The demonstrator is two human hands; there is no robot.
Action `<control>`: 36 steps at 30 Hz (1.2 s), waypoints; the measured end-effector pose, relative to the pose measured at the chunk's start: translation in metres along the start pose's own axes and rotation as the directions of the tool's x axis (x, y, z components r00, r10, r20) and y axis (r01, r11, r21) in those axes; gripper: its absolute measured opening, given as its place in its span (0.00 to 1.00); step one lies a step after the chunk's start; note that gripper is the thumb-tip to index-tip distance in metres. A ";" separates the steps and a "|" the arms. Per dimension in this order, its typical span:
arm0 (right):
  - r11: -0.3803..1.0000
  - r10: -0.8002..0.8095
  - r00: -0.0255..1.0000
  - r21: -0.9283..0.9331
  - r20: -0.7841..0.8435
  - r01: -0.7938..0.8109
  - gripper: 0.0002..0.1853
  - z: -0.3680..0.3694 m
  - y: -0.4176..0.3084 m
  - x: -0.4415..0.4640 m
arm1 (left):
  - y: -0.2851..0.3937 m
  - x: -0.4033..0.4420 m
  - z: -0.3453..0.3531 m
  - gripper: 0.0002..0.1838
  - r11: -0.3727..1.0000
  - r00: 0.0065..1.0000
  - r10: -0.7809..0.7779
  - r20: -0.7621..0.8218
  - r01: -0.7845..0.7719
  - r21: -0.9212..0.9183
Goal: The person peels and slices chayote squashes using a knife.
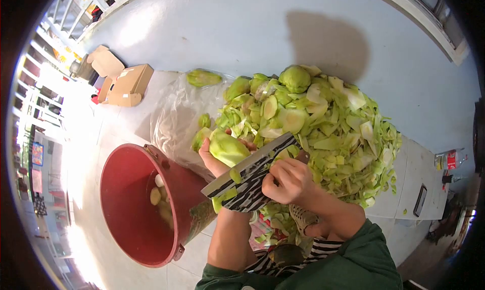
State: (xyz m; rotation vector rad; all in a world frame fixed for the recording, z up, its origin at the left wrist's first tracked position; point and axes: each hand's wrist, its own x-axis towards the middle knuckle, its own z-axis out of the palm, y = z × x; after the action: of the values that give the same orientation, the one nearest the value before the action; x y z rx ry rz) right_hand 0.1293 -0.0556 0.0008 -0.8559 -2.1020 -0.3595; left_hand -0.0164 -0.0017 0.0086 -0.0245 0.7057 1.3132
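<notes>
My left hand (215, 162) is wrapped round a partly peeled, pale green chayote (226, 147). My right hand (290, 181) grips a broad-bladed knife (242, 181) with black-and-white zebra stripes on the blade. The blade lies across in front of the chayote, over my left wrist. Bits of green peel (235, 176) cling to it. Much of the knife's handle is hidden by my fingers. Behind both hands spreads a large heap of green peelings (338, 138), with unpeeled chayotes (294, 79) along its back edge.
A red bucket (174, 209) stands at the left with several pale peeled pieces (160, 201) inside. Beside the heap lie a clear plastic bag (174, 118) and another chayote (203, 78). An open cardboard box (126, 85), a phone (420, 200) and a plastic bottle (449, 160) are farther out.
</notes>
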 end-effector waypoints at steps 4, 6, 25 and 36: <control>1.000 -0.003 1.000 -0.003 -0.010 0.003 0.10 0.005 0.000 -0.002 | -0.002 0.003 -0.005 0.31 0.998 0.999 0.052 0.001 -0.052 0.027; 1.000 0.008 1.000 0.003 -0.025 -0.008 0.10 0.006 -0.002 -0.003 | -0.003 0.003 -0.008 0.31 0.999 0.999 0.035 0.007 -0.035 -0.007; 0.992 0.121 0.989 0.018 0.091 -0.123 0.10 0.000 0.002 -0.007 | 0.004 0.004 -0.009 0.26 1.000 0.990 0.003 0.144 0.001 -0.027; 0.966 0.205 0.973 0.135 0.109 -0.219 0.09 -0.016 0.005 0.004 | 0.007 0.011 -0.009 0.26 0.999 0.908 -0.036 0.418 0.024 0.033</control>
State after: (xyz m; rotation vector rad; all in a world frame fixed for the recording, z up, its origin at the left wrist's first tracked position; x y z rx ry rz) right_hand 0.1407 -0.0587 0.0134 -1.0154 -2.0678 -0.0511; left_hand -0.0262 0.0061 -0.0011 0.2626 0.3528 1.2247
